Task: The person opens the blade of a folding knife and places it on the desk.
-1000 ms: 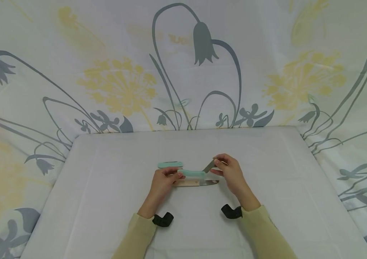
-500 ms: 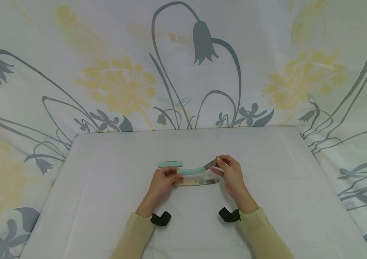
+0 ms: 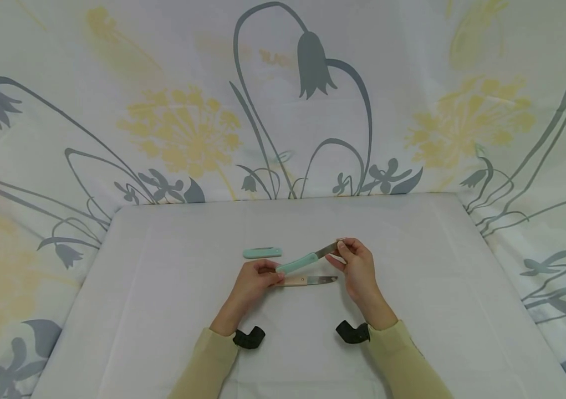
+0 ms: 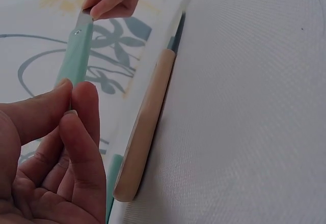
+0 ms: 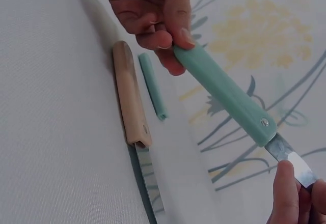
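Note:
A mint-green folding knife [image 3: 299, 262] is held above the table between both hands, its blade swung out nearly in line with the handle. My left hand [image 3: 255, 277] pinches the handle's end between thumb and fingers. The blade [image 5: 289, 155] is pinched near its tip by my right hand [image 3: 360, 271]. Below lies a second folding knife with a beige handle [image 4: 145, 127], its blade [image 3: 321, 280] out and pointing right. Behind it a shut mint-green folding knife [image 3: 261, 253] rests on the table, partly hidden in the left wrist view.
The table [image 3: 173, 332] has a white cloth over it. Patterned fabric with grey and yellow flowers [image 3: 312, 66] hangs behind and at the sides. A black curved piece [image 3: 249, 337] sticks out at the left wrist, another [image 3: 352, 332] at the right.
The held knife's blade has swung further out, closer to straight with the handle. The handle now tilts up to the right, and my right hand has shifted slightly right.

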### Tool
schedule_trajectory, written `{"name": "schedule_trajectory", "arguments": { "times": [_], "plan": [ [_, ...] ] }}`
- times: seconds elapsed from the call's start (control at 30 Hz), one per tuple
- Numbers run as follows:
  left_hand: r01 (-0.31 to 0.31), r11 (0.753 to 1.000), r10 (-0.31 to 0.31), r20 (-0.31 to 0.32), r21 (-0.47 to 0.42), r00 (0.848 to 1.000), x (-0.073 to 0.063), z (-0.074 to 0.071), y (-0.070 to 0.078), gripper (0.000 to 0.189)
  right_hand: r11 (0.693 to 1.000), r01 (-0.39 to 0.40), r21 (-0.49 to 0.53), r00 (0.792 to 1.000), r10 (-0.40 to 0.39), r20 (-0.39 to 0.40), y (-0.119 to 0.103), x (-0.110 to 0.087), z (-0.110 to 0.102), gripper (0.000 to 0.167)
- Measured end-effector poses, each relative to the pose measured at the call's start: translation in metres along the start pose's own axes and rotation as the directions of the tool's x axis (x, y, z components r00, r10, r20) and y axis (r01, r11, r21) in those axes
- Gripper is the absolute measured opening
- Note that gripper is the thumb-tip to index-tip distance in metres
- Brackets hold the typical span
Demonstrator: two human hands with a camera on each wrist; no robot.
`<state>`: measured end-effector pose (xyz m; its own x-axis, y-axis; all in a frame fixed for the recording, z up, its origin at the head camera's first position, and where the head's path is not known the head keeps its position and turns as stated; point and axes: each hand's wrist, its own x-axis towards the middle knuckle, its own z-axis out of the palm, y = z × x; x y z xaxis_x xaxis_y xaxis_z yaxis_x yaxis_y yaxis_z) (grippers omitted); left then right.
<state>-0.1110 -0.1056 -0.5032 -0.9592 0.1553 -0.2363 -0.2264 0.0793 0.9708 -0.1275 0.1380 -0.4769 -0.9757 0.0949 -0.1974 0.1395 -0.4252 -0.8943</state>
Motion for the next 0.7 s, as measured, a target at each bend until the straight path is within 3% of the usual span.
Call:
{"name": "schedule_trajectory", "arguments": {
  "times": [0.3, 0.47, 0.7],
  "plan": [
    [0.005, 1.000, -0.005, -0.012, 0.001, 1.000, -0.002, 0.001, -0.003, 0.028, 0.999, 0.039, -0.005, 0.999, -0.039, 0.016, 0.000, 0.000, -0.001, 0.003],
    [-0.015, 0.999, 0.017, -0.057, 0.046, 0.998, -0.003, -0.002, -0.004, 0.027, 0.999, 0.027, -0.019, 1.000, -0.027, 0.012, 0.002, 0.000, -0.004, 0.004],
    [-0.034, 0.994, 0.045, -0.111, 0.100, 0.993, -0.001, -0.010, -0.003, 0.024, 0.990, 0.000, -0.145, 1.000, 0.004, 0.025, 0.003, 0.002, -0.009, 0.024]
  ]
}}
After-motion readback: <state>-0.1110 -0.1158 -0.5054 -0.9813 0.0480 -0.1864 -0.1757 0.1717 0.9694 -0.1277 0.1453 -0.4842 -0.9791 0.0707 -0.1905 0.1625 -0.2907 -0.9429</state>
